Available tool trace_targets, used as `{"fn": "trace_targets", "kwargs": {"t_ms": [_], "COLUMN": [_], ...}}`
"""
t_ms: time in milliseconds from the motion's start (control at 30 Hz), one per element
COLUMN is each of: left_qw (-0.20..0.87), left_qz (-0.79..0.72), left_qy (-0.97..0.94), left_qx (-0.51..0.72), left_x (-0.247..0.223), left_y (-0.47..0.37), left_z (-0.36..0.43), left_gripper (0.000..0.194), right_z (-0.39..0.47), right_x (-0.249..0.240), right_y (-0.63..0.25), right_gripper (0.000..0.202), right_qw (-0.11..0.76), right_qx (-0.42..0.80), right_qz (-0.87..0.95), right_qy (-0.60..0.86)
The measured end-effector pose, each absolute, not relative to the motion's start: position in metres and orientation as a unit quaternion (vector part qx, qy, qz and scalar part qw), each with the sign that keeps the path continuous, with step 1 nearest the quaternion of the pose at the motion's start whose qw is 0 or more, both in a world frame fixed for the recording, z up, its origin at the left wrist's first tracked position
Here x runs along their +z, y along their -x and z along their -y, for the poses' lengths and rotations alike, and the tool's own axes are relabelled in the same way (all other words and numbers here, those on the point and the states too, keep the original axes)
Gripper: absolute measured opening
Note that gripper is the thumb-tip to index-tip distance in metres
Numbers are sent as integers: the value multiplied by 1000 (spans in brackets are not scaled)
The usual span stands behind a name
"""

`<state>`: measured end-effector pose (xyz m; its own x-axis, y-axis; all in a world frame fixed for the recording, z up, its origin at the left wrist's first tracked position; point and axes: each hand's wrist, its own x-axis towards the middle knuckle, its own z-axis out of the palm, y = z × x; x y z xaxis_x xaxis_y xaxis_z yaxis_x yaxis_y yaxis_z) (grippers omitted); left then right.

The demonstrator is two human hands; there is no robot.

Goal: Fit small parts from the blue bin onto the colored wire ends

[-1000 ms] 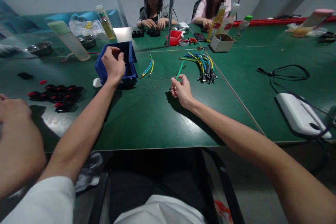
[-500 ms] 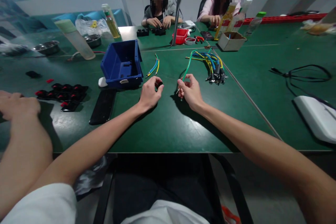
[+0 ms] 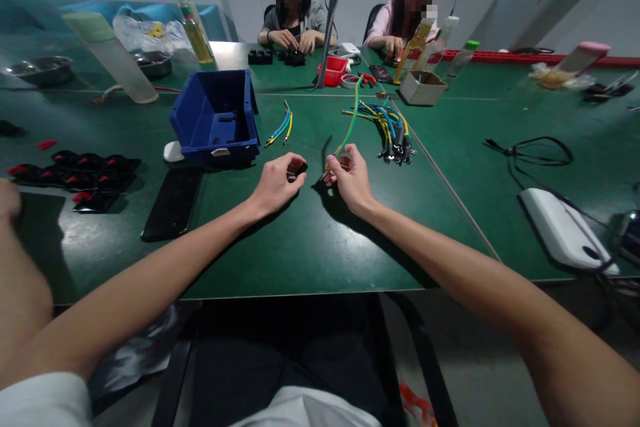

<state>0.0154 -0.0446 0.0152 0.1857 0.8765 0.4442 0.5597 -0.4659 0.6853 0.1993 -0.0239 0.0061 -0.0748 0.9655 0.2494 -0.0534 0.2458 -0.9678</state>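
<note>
at frame centre my left hand [image 3: 277,181] fingers pinch a small black part [image 3: 296,170]; just right, my right hand [image 3: 350,177] fingers grip the green wire [image 3: 350,121], running up-frame.

At frame centre, the left hand [image 3: 277,181] pinches a small black part [image 3: 296,171] over the green tabletop [image 3: 300,240]; the right hand [image 3: 350,177] beside it grips a green wire [image 3: 350,121]. A blue bin [image 3: 215,119] sits upper left.
</note>
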Motion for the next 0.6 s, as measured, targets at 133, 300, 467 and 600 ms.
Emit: {"fn": "trace_targets", "kwargs": {"t_ms": [133, 300, 467, 600], "left_qw": [179, 152, 169, 147], "left_qz": [-481, -472, -462, -463], "left_qy": [-759, -780, -781, -790], "left_qx": [400, 382, 386, 373], "left_x": [18, 21, 18, 17], "left_y": [-16, -17, -17, -16], "left_z": [47, 47, 46, 46], "left_gripper": [16, 16, 19, 19], "right_z": [24, 23, 23, 25], "right_x": [7, 6, 5, 7], "right_y": [-200, -204, -206, -207], "right_gripper": [34, 35, 38, 36], "right_qw": [558, 558, 564, 568], "right_qx": [475, 475, 476, 472], "right_qz": [562, 564, 552, 548], "right_qy": [384, 380, 387, 393]}}
